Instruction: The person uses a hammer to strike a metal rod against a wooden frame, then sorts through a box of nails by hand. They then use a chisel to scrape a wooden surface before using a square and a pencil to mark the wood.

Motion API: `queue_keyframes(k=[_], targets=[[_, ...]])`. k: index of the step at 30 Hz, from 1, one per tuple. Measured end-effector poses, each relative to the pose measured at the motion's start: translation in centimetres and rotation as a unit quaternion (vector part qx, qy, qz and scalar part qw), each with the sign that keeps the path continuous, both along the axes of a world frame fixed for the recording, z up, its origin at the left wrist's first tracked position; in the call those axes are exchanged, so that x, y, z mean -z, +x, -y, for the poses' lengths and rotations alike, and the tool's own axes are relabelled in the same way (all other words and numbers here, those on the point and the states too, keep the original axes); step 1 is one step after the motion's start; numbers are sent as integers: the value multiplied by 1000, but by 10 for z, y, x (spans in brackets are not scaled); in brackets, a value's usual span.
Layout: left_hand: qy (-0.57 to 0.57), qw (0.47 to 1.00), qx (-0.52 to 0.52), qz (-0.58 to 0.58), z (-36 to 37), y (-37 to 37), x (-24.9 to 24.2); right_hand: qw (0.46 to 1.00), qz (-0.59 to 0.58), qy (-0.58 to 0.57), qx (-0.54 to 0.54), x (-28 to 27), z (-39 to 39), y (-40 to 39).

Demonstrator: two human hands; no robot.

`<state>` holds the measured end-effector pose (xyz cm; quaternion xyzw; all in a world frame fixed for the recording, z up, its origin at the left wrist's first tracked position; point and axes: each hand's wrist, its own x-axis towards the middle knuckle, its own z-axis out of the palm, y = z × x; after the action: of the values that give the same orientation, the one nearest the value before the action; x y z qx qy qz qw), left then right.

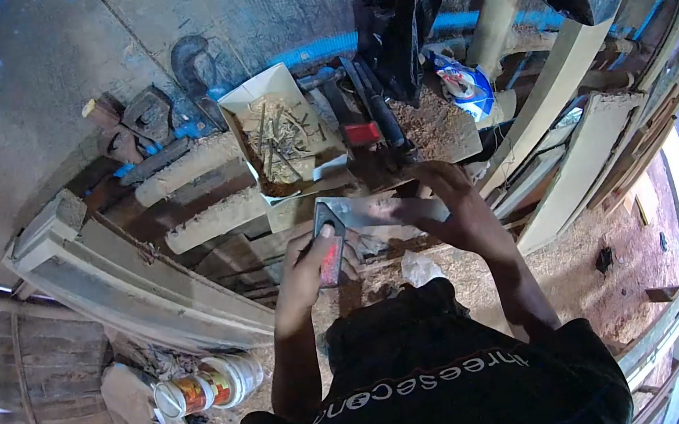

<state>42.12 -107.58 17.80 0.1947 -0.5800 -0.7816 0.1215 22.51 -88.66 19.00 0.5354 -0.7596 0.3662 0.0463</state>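
My left hand [300, 273] is closed around the black and red handle of a handsaw [329, 249], with the thumb through the opening in the grip. From the handle, the saw's pale metal blade [366, 210] stretches to the right. My right hand [460, 215] is at the far end of the blade, its fingers spread and overlapping the metal in this view. Just beyond the saw lies an open cardboard box [328, 167] holding nails or screws and sawdust.
Black tools with a red part [362, 134], a black plastic bag [396, 34] and a blue-white packet [464, 87] lie at the back. Long timber pieces [144, 269] flank me. A bucket [229, 380] lies at lower left. A metal clamp [191, 62] stands behind the box.
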Motion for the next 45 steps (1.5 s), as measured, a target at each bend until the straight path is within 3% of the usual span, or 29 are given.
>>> queue_keyframes(k=[4,6,8,11,14,15,19,22,25,28,31,34,37,40,45], targets=[[66,997,-44,-20,-7,-9,-1,997,-44,-5,61,10,-1,5],[88,991,-89,-51,-21,-14,-8,983,-38,-107,143,23,2,8],[24,983,-156,-94,-42,-22,-1,973,49,-133,180,15,3,19],[-81,970,-195,-121,-62,-29,23,923,347,-139,95,28,12,20],[-364,914,-159,-80,-74,-46,15,812,554,-183,-14,4,21,24],[-452,876,-143,-93,-72,-51,19,821,544,-171,6,-6,21,21],[-513,853,-58,-76,-69,-67,11,851,511,-112,33,-27,18,-3],[-570,800,-89,-162,-57,-84,13,868,488,-92,-6,-26,14,-21],[-611,773,-75,-153,-51,-88,9,889,451,-76,-29,-14,12,-36],[-595,787,-56,-151,-46,-86,8,913,399,-77,-36,-2,10,-45],[-600,777,-140,-131,-43,-78,-6,952,289,-88,-49,-18,6,-52],[-578,772,-210,-162,-30,-76,-19,939,342,2,-38,-48,0,-56],[-560,768,-263,-168,-18,-74,-26,965,255,4,-62,-48,2,-63],[-605,715,-308,-168,-19,-69,-31,975,211,12,-64,-55,3,-58],[-607,724,-275,-176,-24,-65,-24,987,139,-11,-80,-53,17,-47]])
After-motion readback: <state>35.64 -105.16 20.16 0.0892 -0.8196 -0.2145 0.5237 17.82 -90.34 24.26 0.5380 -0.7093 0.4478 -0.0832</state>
